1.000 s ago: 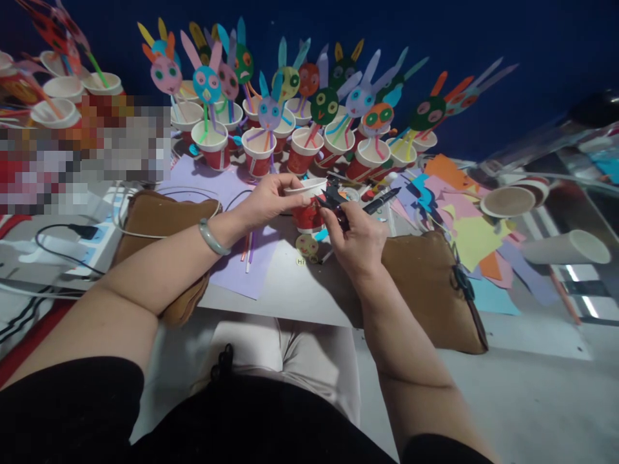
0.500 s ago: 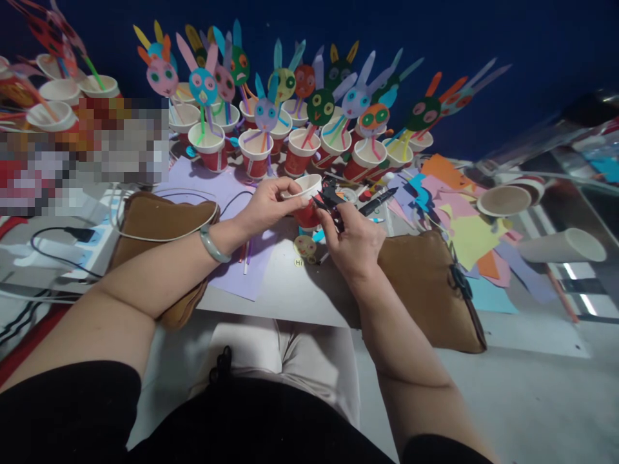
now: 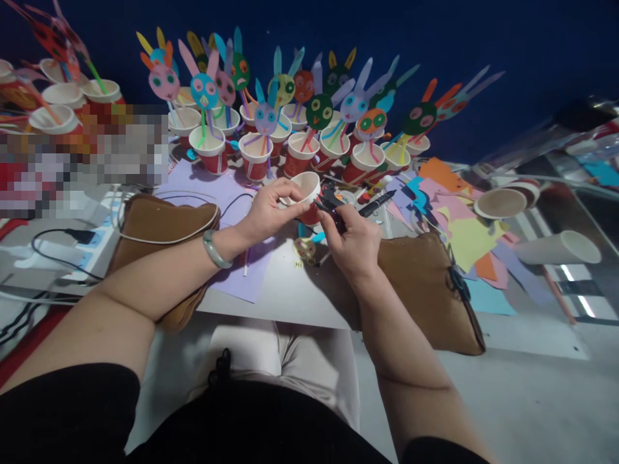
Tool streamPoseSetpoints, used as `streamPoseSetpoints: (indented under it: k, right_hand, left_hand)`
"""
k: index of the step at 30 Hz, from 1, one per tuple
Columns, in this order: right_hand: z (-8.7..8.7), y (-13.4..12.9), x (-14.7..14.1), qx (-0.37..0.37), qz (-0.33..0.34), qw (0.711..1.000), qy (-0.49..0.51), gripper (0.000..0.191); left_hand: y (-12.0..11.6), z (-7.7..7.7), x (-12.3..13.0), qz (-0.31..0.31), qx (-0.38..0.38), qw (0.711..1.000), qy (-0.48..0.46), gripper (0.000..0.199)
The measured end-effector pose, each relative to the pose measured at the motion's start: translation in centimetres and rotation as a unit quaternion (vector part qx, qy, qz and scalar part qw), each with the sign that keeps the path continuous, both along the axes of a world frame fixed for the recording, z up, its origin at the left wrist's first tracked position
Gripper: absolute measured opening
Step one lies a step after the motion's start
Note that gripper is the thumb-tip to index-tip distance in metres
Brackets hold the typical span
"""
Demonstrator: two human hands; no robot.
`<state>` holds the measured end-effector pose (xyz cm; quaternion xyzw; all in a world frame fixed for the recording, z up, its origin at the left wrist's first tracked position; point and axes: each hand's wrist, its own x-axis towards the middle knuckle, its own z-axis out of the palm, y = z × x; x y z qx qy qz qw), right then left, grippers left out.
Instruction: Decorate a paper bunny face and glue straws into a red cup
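My left hand (image 3: 275, 209) pinches the rim of a red and white paper cup (image 3: 308, 187), with fingertips reaching inside it. The cup is tilted, its mouth toward me. My right hand (image 3: 355, 241) is closed around a black hand tool (image 3: 333, 207) whose exact kind I cannot make out. The tool's front end is against or very near the cup's right side. Just below the cup lies a yellow round paper face (image 3: 304, 247) with blue ears, beside small yellow "Hi" circles (image 3: 298, 264). Part of the cup is hidden by my fingers.
Several paper cups (image 3: 256, 158) with straw-legged paper rabbits stand along the back. Brown cushions (image 3: 162, 222) flank my arms. Coloured paper scraps (image 3: 467, 238) and a white cup (image 3: 563, 248) lie right. Left are a power strip (image 3: 99, 241) and cables; purple paper (image 3: 236, 283) lies below my left wrist.
The cup has tipped slightly, showing more of its inside. My right hand and the black tool have shifted slightly left and down; both grips are unchanged.
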<state>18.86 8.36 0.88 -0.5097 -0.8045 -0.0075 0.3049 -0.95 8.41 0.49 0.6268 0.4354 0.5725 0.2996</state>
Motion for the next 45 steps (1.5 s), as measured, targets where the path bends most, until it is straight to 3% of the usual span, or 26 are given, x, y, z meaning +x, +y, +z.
streamPoseSetpoints:
  k: [4,12,21,30,38,45]
  right_hand:
    - [0.0,-0.1,-0.1,0.026,0.001,1.0,-0.002,0.048]
    - [0.3,-0.4,-0.4,0.078,-0.004,0.997,-0.025,0.049]
    - [0.6,-0.7,-0.5,0.063,-0.012,0.997,-0.047,0.05]
    - [0.7,-0.6,-0.2,0.049,-0.004,0.997,-0.058,0.049]
    - [0.6,-0.3,0.0,0.065,0.017,0.997,-0.031,0.046]
    - [0.7,-0.2,0.1,0.051,0.031,0.998,-0.019,0.046]
  left_hand:
    - [-0.2,0.2,0.1,-0.006,-0.013,1.0,-0.018,0.031]
    - [-0.7,1.3,0.1,-0.071,-0.123,0.984,-0.11,0.025]
    - [-0.9,1.5,0.2,-0.131,-0.205,0.951,-0.188,0.027]
    - [-0.8,1.8,0.0,-0.135,-0.219,0.947,-0.191,0.027]
    - [-0.1,1.7,-0.7,-0.122,-0.208,0.962,-0.131,0.029]
    - [0.1,2.4,-1.5,-0.128,-0.223,0.963,-0.08,0.027]
